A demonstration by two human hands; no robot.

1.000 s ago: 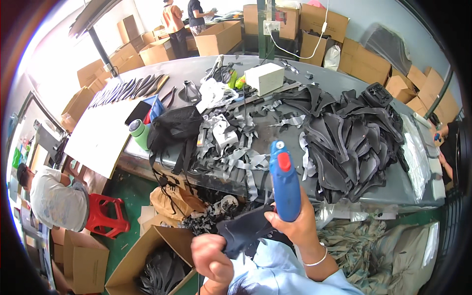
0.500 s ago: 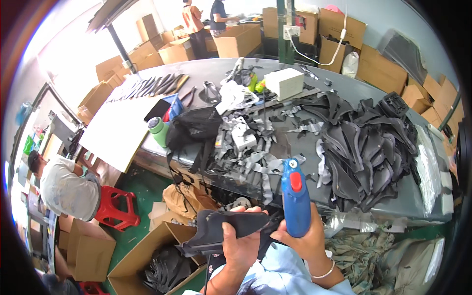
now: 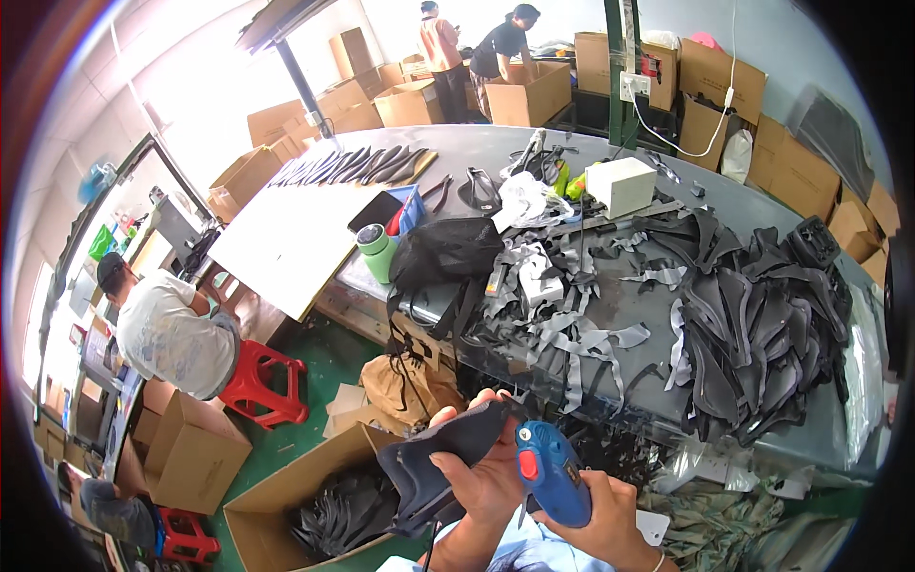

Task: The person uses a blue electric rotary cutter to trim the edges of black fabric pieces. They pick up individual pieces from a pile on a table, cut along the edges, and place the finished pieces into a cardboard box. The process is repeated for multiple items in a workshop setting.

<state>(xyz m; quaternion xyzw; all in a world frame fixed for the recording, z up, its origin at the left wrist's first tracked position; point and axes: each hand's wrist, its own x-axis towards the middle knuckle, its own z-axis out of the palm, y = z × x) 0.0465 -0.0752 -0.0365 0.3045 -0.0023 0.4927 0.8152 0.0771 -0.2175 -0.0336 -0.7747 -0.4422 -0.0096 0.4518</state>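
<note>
In my left hand (image 3: 484, 486) is a curved black padded piece (image 3: 427, 467), tilted, with the thumb on its near face and the fingers behind it. My right hand (image 3: 610, 520) is wrapped round a blue handheld power tool (image 3: 558, 481) with a red button. The tool's front end is close to the right end of the padded piece; whether they touch I cannot tell. A large heap of similar black pieces (image 3: 753, 334) lies on the right of the grey table (image 3: 629, 381). Beneath my left hand, an open cardboard box (image 3: 257, 520) holds more black pieces (image 3: 343, 510).
Grey offcut strips (image 3: 572, 334), a black mesh bag (image 3: 443, 253), a green bottle (image 3: 376, 253) and a white box (image 3: 621, 186) lie across the table. A person sits on a red stool (image 3: 267, 381) at left. Two people stand by cartons (image 3: 529, 95) at the back.
The view has swung left. The padded piece and the blue tool have come closer together, and the tool has tipped over to the left. One person at the back now bends over a carton.
</note>
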